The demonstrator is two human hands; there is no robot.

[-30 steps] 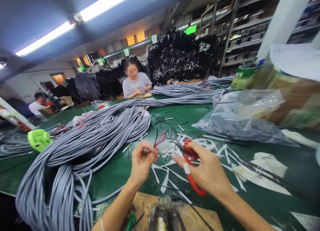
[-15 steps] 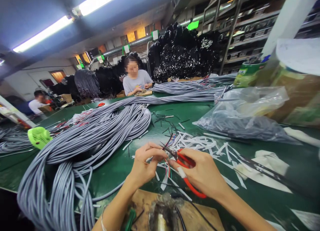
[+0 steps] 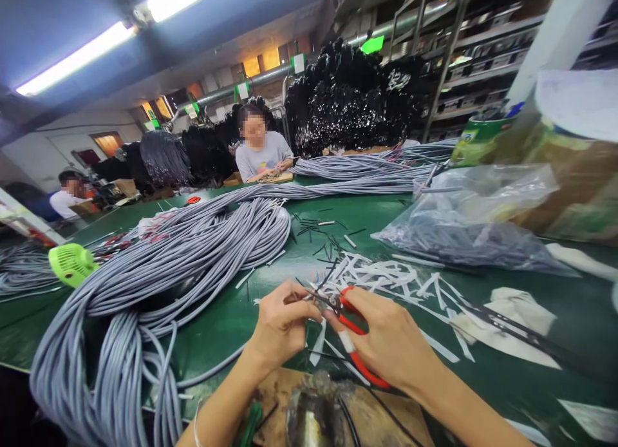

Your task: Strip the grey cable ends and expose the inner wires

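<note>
My right hand [image 3: 386,341] is wrapped around red-handled scissors [image 3: 358,358], with a white wrap on one finger. Their dark blades point left, at the fingertips of my left hand [image 3: 282,321]. That hand is closed in a pinch on the end of a grey cable [image 3: 219,370], which runs in from the coil at the left and passes behind my wrist. Thin wires at the cable's end show only in part between the fingers and the blades. White strips [image 3: 376,273] lie scattered just beyond both hands.
A big grey cable bundle [image 3: 193,273] covers the left of the green table. Before me sits a board [image 3: 275,395] with a metal fixture [image 3: 316,411]. At right are a plastic bag [image 3: 463,221] and a cloth [image 3: 521,315]. A co-worker [image 3: 263,154] sits opposite.
The scissors' blades have shifted slightly left and down, closer to my left fingertips. My left fingers have curled in more, and the coloured wires below them no longer show. The view has moved slightly.
</note>
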